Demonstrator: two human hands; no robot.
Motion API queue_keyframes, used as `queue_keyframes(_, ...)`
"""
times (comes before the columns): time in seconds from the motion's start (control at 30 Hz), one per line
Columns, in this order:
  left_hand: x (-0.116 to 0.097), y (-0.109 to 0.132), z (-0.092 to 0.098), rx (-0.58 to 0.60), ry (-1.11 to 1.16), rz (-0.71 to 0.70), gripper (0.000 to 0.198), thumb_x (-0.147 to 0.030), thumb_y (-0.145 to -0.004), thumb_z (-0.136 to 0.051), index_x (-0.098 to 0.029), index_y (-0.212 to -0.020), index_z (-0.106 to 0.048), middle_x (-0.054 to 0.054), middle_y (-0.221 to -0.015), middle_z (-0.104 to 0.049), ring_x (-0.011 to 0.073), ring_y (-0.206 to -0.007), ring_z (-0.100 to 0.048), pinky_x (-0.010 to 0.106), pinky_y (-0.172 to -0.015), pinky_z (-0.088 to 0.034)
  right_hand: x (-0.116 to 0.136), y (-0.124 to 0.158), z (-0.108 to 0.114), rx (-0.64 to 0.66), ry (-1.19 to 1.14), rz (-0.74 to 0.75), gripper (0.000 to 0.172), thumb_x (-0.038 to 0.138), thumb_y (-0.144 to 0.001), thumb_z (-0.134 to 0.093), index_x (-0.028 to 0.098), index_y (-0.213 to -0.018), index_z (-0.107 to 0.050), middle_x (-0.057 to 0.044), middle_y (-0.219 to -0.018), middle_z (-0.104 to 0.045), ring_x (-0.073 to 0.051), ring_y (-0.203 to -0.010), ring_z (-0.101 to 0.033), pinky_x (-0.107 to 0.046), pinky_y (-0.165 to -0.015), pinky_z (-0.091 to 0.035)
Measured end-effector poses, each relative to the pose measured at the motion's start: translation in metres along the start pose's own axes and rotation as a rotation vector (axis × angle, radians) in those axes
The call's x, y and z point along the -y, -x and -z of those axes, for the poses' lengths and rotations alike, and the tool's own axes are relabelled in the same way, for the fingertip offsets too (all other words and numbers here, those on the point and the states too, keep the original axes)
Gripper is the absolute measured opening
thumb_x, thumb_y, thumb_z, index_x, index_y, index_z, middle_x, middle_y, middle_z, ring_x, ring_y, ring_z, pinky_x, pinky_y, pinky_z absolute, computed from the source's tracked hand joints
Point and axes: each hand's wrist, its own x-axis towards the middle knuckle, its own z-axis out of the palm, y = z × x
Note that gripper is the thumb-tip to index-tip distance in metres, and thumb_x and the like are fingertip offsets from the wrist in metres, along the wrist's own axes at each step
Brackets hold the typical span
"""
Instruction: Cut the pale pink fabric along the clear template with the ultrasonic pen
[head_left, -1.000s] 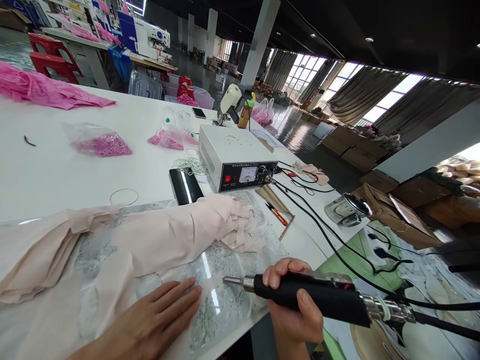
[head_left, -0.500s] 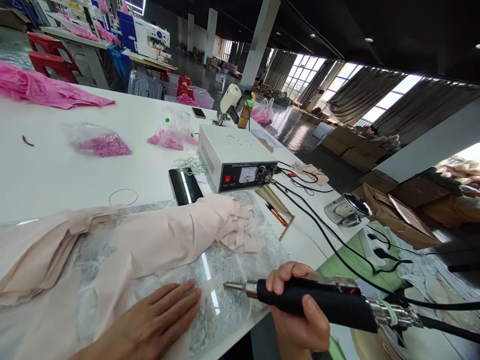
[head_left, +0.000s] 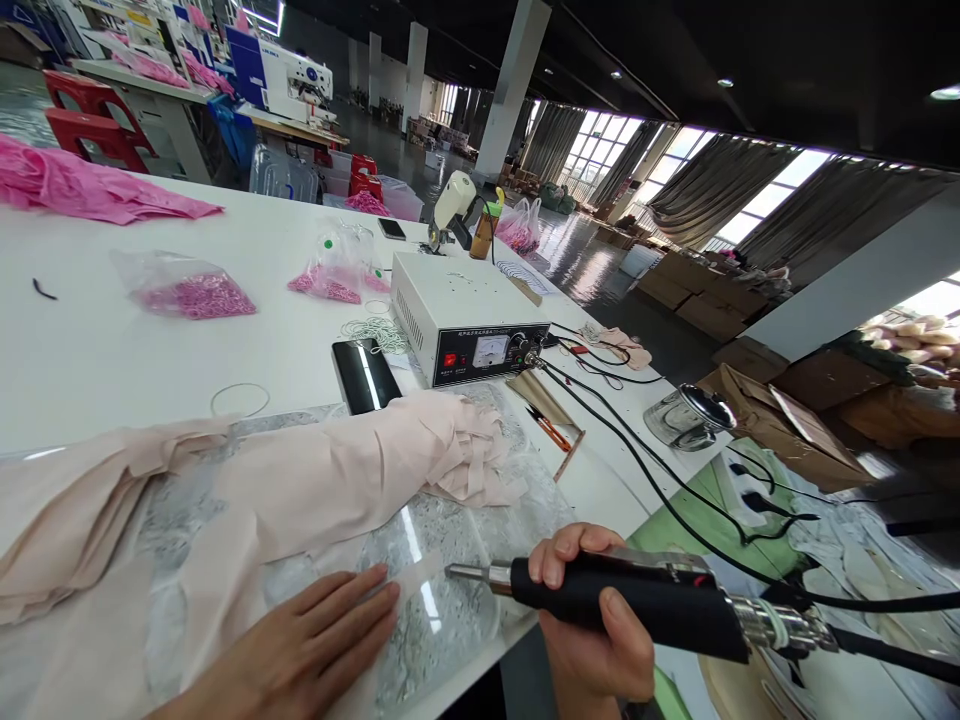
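My left hand [head_left: 311, 640] lies flat, fingers stretched out, on a thin pale strip of fabric [head_left: 420, 574] over the glossy marbled mat [head_left: 457, 620]. My right hand [head_left: 592, 630] is wrapped round a black handheld tool [head_left: 622, 600] with a metal tip. The tip points left, close to the strip's end; whether it touches the mat I cannot tell. A cable runs from the tool's rear. Behind my left hand lies a pile of pale pink fabric [head_left: 352, 470], with more folded fabric [head_left: 90, 510] at the far left.
A white control box [head_left: 472, 310] stands behind the fabric, beside a black phone [head_left: 365, 376]. Orange-handled snips [head_left: 551, 430], a glass mug [head_left: 688, 418] and black cables are to the right. Bags of pink pieces [head_left: 196, 293] and pink cloth [head_left: 97, 185] lie further back.
The view has shifted slightly, moving the surroundings a little to the left. Both hands and the tool hold nearly the same positions.
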Motion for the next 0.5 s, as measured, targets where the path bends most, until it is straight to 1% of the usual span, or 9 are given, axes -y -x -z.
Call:
queue_keyframes(0.1,0.0,-0.001,0.002,-0.004,-0.01,-0.004,0.07,-0.003,-0.085,-0.042,-0.022,-0.153,-0.04,0.0,-0.152,-0.051,0.0175,-0.15,-0.031,0.035,-0.122,-0.025,-0.001,0.0,0.0,-0.004,0.003,-0.003,0.022,0.036,-0.078,-0.063,0.02,-0.093,-0.07,-0.002,-0.076,-0.06,-0.014,-0.054,-0.056,-0.029,-0.051,-0.048)
queue_keyframes(0.17,0.002,-0.001,0.004,0.002,-0.017,-0.011,0.071,-0.005,-0.084,-0.043,-0.021,-0.153,-0.039,0.0,-0.154,-0.049,0.018,-0.15,-0.03,0.036,-0.122,-0.025,-0.001,0.0,0.0,-0.006,0.004,-0.008,0.022,0.036,-0.078,-0.063,0.02,-0.093,-0.07,-0.002,-0.076,-0.06,-0.014,-0.054,-0.055,-0.029,-0.051,-0.048)
queue_keyframes(0.33,0.008,-0.005,0.012,0.038,-0.03,-0.11,0.073,-0.006,-0.082,-0.049,-0.016,-0.153,-0.039,0.003,-0.152,-0.051,0.0204,-0.146,-0.039,0.033,-0.119,-0.033,0.0,-0.001,-0.001,-0.003,0.004,-0.003,0.022,0.036,-0.078,-0.063,0.02,-0.092,-0.07,-0.002,-0.076,-0.061,-0.013,-0.054,-0.056,-0.029,-0.051,-0.049)
queue_keyframes(0.4,0.009,-0.005,0.012,0.033,-0.002,-0.102,0.072,-0.008,-0.082,-0.051,-0.016,-0.153,-0.04,0.004,-0.151,-0.052,0.0211,-0.145,-0.041,0.034,-0.119,-0.033,0.001,-0.001,-0.002,-0.003,0.006,0.001,0.022,0.036,-0.078,-0.064,0.02,-0.091,-0.07,-0.002,-0.076,-0.061,-0.013,-0.054,-0.056,-0.028,-0.051,-0.049)
queue_keyframes(0.5,0.005,-0.003,0.006,0.012,0.018,-0.051,0.075,-0.006,-0.08,-0.05,-0.019,-0.153,-0.041,0.003,-0.15,-0.054,0.0209,-0.144,-0.043,0.035,-0.12,-0.032,0.001,-0.001,-0.003,-0.001,0.005,-0.001,0.022,0.036,-0.079,-0.063,0.02,-0.092,-0.07,-0.001,-0.076,-0.061,-0.013,-0.054,-0.057,-0.028,-0.052,-0.05)
